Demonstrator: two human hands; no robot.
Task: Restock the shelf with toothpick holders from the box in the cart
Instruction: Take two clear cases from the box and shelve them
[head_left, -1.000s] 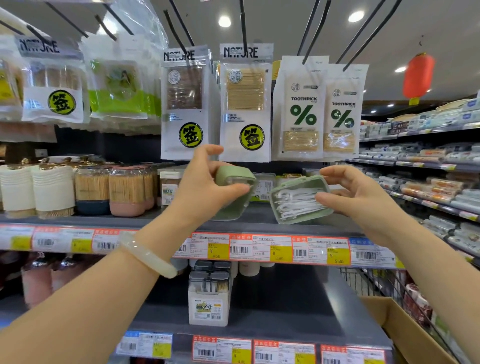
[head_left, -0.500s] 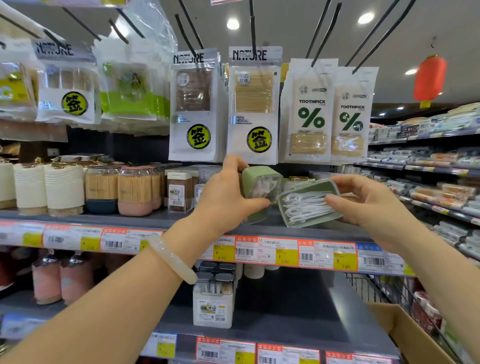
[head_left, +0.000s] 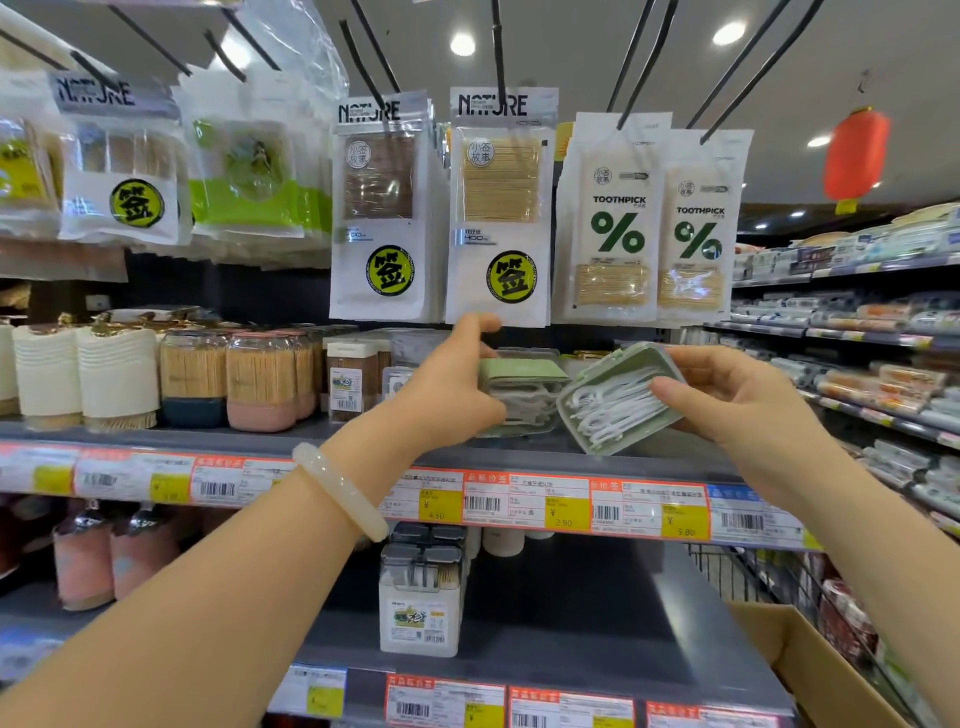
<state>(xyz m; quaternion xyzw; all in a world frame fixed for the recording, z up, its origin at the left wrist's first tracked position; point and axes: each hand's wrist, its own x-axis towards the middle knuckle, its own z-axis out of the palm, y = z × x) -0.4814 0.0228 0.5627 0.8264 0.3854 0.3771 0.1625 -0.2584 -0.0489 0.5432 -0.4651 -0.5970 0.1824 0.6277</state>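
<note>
Two green holders filled with white picks are at the middle shelf (head_left: 519, 457). My left hand (head_left: 447, 392) grips one green holder (head_left: 522, 387) and has it low over the shelf board, among the stock there. My right hand (head_left: 737, 400) holds the second green holder (head_left: 621, 397) tilted, its clear face toward me, just right of the first and touching it. The cardboard box (head_left: 826, 670) in the cart shows at the bottom right corner.
Jars of toothpicks (head_left: 260, 382) and white stacked cups (head_left: 83, 376) fill the shelf's left part. Toothpick packets (head_left: 498, 208) hang on hooks right above my hands. Price tags (head_left: 561, 501) line the shelf edge. A white dispenser box (head_left: 421, 597) stands on the lower shelf.
My left hand has pushed its holder deeper and lower onto the shelf, turning it flatter. My right hand has brought its holder closer beside it.
</note>
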